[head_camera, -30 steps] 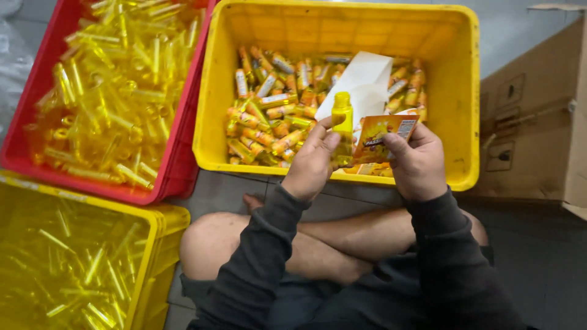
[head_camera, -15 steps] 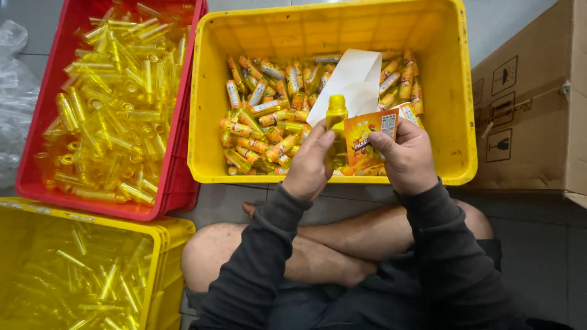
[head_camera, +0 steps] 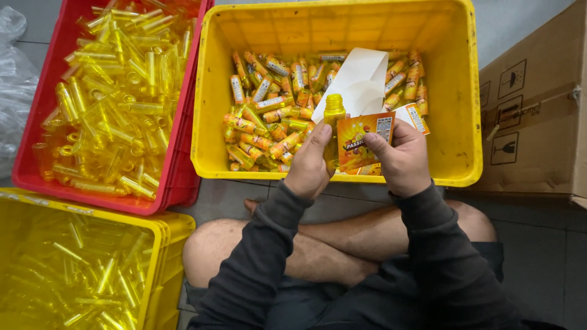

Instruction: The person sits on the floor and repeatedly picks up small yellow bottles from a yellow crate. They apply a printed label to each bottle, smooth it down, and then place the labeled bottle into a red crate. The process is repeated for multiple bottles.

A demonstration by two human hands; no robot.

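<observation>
Since the earlier frame both hands have dropped slightly toward the near rim of the big yellow plastic crate (head_camera: pixel 465 91), which holds labelled tubes heaped to its left and middle, with bare floor along its far wall. Beside it, touching, stands the red plastic crate (head_camera: pixel 183 159) of clear yellow tubes. The left hand (head_camera: pixel 310 164) has its fingers clamped on a small yellow plastic bottle (head_camera: pixel 334 110), held upright. The right hand (head_camera: pixel 400 160) pinches an orange printed label (head_camera: pixel 365 139) against the bottle's side.
</observation>
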